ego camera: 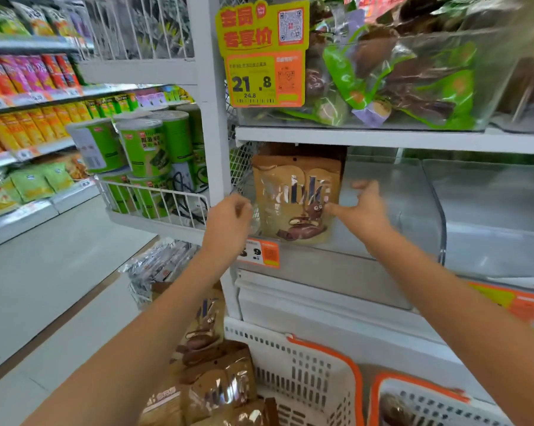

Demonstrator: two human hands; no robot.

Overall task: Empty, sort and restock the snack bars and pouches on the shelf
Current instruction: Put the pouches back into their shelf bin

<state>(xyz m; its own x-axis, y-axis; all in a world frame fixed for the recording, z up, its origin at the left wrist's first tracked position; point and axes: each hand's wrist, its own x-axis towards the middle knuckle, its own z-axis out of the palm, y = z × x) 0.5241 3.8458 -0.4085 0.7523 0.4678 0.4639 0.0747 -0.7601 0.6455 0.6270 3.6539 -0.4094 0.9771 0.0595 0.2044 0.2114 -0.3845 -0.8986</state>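
A tan snack pouch with a brown cartoon figure stands upright in the clear shelf bin at its left end. My left hand is at the pouch's left edge with fingers curled; whether it grips the pouch or the bin wall I cannot tell. My right hand rests on the pouch's right edge, fingers extended. Several more tan pouches lie stacked in a white basket with an orange rim below.
A second white and orange basket sits at the lower right. A clear bin of green and brown packs is on the shelf above, beside a yellow price sign. Green canisters fill a wire rack on the left. The aisle floor lies further left.
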